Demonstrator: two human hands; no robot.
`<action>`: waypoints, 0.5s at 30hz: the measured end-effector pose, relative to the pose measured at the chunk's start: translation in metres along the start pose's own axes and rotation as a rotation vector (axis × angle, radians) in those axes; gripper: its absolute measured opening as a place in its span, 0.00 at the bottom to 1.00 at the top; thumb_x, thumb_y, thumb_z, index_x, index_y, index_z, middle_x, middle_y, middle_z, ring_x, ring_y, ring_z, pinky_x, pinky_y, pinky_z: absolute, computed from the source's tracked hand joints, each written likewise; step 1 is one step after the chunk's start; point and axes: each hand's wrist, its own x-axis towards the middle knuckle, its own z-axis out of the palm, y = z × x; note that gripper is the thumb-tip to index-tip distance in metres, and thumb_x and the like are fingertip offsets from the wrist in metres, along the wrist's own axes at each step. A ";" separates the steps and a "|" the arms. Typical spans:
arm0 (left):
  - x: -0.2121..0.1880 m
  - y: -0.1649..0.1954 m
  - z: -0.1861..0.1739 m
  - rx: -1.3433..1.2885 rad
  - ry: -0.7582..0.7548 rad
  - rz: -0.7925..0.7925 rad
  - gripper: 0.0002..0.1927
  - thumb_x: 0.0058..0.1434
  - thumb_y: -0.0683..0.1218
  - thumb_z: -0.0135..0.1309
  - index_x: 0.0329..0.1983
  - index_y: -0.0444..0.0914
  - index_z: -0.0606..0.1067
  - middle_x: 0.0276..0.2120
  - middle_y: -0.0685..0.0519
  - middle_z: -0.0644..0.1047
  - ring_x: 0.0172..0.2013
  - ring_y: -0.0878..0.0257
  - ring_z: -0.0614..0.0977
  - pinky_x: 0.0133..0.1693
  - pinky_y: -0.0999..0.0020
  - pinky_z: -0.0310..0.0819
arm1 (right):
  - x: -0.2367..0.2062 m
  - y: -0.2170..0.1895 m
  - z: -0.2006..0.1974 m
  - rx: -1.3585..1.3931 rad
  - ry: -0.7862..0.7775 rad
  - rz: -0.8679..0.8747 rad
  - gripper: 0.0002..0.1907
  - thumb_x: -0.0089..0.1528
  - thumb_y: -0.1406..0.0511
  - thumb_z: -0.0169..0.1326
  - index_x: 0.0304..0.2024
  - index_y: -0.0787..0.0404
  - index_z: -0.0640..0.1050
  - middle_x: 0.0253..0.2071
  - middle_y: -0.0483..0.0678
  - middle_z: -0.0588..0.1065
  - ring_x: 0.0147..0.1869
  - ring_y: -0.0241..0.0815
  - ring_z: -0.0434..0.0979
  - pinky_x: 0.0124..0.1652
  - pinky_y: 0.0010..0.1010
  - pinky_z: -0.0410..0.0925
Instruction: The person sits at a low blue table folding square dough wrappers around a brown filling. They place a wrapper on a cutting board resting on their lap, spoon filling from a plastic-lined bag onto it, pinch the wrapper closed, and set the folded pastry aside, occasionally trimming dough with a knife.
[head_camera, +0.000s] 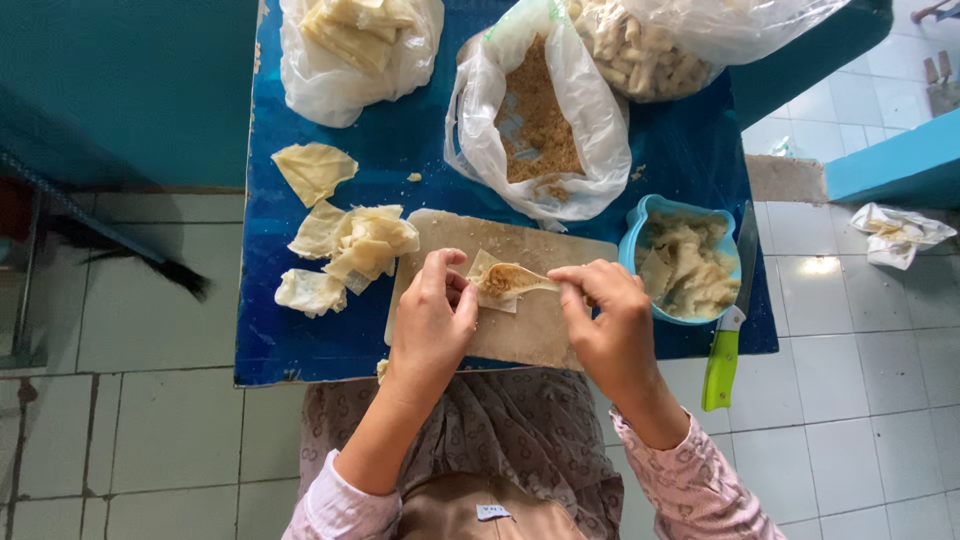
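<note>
Both hands pinch one thin pale dough wrapper (510, 281) with brown crumbly filling in its middle, held just above a wooden board (530, 330). My left hand (432, 318) grips the wrapper's left edge. My right hand (607, 318) grips its right edge, and the wrapper folds up around the filling.
The board lies on a small blue table (300, 330). Loose wrappers (352, 243) lie left of it. At the back stand a bag of brown filling (537, 125), a bag of wrappers (355, 40) and a bag of finished pieces (640, 50). A blue bowl (637, 232) and a green-handled knife (727, 345) are on the right.
</note>
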 end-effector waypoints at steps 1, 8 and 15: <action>0.000 0.000 0.000 0.001 0.005 -0.003 0.15 0.61 0.37 0.55 0.52 0.34 0.72 0.33 0.47 0.81 0.31 0.60 0.85 0.35 0.67 0.80 | 0.003 0.008 0.001 0.149 0.009 0.149 0.07 0.62 0.73 0.56 0.40 0.62 0.84 0.30 0.45 0.76 0.33 0.35 0.71 0.37 0.27 0.62; 0.001 0.005 0.000 -0.129 -0.008 0.014 0.14 0.65 0.39 0.53 0.54 0.34 0.72 0.35 0.47 0.83 0.35 0.60 0.87 0.38 0.68 0.82 | 0.060 0.053 0.016 0.272 0.255 0.325 0.10 0.68 0.68 0.54 0.46 0.63 0.84 0.33 0.48 0.80 0.25 0.32 0.68 0.26 0.25 0.58; 0.000 0.008 0.010 0.163 0.051 0.217 0.08 0.61 0.40 0.58 0.44 0.36 0.75 0.37 0.47 0.79 0.37 0.51 0.82 0.38 0.60 0.77 | 0.070 0.027 0.029 -0.519 0.210 -0.144 0.14 0.65 0.66 0.58 0.52 0.63 0.79 0.49 0.53 0.75 0.53 0.52 0.74 0.49 0.44 0.64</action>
